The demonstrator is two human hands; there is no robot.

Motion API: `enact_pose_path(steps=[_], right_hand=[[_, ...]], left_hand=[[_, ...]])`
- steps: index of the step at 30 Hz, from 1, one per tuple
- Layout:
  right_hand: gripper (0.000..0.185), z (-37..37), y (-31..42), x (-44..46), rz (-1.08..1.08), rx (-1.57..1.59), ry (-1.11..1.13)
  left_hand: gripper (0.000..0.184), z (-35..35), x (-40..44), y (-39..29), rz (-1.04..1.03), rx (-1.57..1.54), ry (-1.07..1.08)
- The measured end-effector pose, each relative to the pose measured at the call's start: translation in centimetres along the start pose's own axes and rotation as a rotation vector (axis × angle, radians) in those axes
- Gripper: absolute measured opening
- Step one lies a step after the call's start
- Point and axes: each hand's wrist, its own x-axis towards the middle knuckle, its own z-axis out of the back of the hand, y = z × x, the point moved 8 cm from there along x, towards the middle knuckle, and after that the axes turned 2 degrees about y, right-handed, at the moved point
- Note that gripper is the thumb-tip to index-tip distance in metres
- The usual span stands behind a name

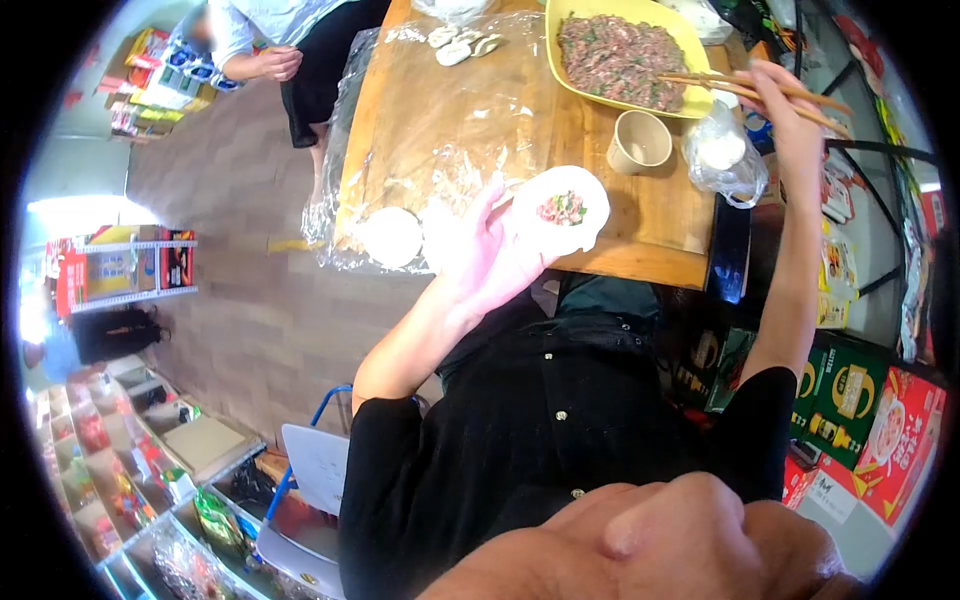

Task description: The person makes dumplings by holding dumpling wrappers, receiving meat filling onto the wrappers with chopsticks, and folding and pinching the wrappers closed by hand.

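Note:
On the fingers of my left hand (490, 250) lies a round white dough wrapper (595, 208), with a small heap of minced meat and green bits (562, 208) in its middle. My right hand (785, 98) is closed around wooden chopsticks (825, 105). Their tips touch the minced meat (615, 60) in a yellow tray (556, 75) at the table's far side. A paper cup (640, 142) stands below the tray, beside a clear plastic bag (725, 155) with something white inside. More white wrappers (391, 237) sit at the table's near left corner.
Clear plastic film (440, 120) covers much of the wooden table (640, 265). Several finished dumplings (460, 46) lie at its far side. Another person's hand (278, 64) is at the upper left. A chair (315, 465) stands behind my left arm, and boxes (840, 400) are at the right.

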Motion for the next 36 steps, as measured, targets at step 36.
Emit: enact_pose_path(steps=[36], right_hand=[[0.060,-7.6,-4.1,-28.3,-0.767,1.706,-0.071]], left_hand=[[0.039,-7.4,7.5,5.5,-0.671,2.521,0.175]])
